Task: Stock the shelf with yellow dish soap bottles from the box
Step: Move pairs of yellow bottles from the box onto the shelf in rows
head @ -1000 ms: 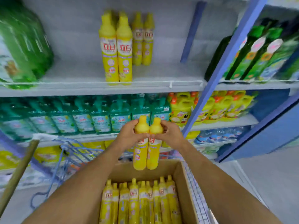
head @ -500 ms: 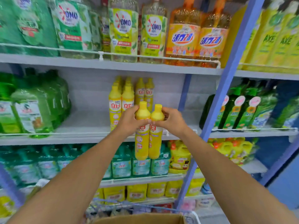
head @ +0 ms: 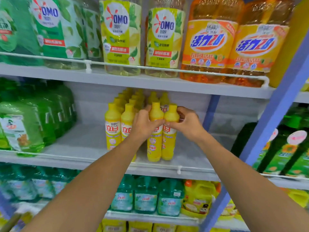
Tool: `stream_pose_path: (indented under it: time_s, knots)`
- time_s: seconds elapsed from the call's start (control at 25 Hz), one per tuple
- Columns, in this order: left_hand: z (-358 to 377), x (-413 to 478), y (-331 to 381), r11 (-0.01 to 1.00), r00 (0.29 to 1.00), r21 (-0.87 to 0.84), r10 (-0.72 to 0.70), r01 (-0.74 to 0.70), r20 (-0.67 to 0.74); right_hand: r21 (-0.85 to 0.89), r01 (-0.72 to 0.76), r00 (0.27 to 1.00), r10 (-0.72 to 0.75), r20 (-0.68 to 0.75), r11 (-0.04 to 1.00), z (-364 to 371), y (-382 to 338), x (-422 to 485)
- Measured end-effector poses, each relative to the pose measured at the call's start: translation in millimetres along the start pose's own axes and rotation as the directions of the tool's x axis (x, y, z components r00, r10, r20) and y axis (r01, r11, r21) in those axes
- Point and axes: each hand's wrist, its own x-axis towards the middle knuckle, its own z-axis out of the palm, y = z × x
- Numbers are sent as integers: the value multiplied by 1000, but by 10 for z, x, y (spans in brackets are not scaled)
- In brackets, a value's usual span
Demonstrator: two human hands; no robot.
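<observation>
Bright, even light across the whole view, no hard shadows; soft shade under the upper shelf board (head: 133, 81). Faint sheen on the clear OMO bottles (head: 120, 36) up top. Slight motion blur throughout, labels smeared, esp. the green jugs (head: 25, 124) at left. Wide-angle warp: blue upright (head: 267, 128) leans, edges stretch. Forearms in the foreground soft, w/ corners mushy.

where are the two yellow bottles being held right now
In the head view, the two held bottles stand side by side at the front of the middle shelf, just right of the stocked yellow bottles, gripped near their caps by the left hand and right hand.
</observation>
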Motion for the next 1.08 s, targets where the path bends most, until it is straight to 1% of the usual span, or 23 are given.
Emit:
stream_pose_path:
  time_s: [0.12,0.24,0.28,0.36,0.44,0.52,0.6,0.72,0.8,0.92,1.0,1.08]
  knots:
    - [170,14,-199,999,999,12,-30,30,-20,64,-4,999,6,-41,998,56,253,-11]
    - [248,2,-283,1000,998,14,1,0,-56,157,-55,994,69,-82,986,122,384,-20]
    - [261,-37,-314,1000,997,-6,-8,8,-77,183,-68,991,88,-104,981,155,416,-39]
    - [300,-147,-363,999,995,7,-45,46,-89,230,-82,985,113,-127,970,198,457,-64]
    - [354,-238,-425,999,993,-7,-54,54,-104,239,-95,983,128,-129,966,221,487,-111]
    - [398,-320,-510,993,996,-108,-49,40,-80,256,-106,980,145,-139,961,269,523,-187]
    - [428,-420,-650,980,997,-189,-73,66,-33,253,-114,973,159,-166,961,364,591,-253]
    - [496,-588,-847,973,991,-188,-135,133,3,240,-134,965,182,-189,961,469,675,-326]
    - [549,-607,-912,973,988,-172,-157,154,-1,260,-150,966,198,-167,954,433,705,-327]
    - [604,-550,-943,983,985,-90,-163,158,-55,291,-153,981,181,-73,944,349,691,-327]
    - [654,-548,-952,983,980,-79,-174,167,-94,281,-158,982,181,-59,947,336,672,-349]
    - [680,-570,-962,975,973,-111,-204,192,-105,266,-164,980,189,-69,950,358,629,-386]
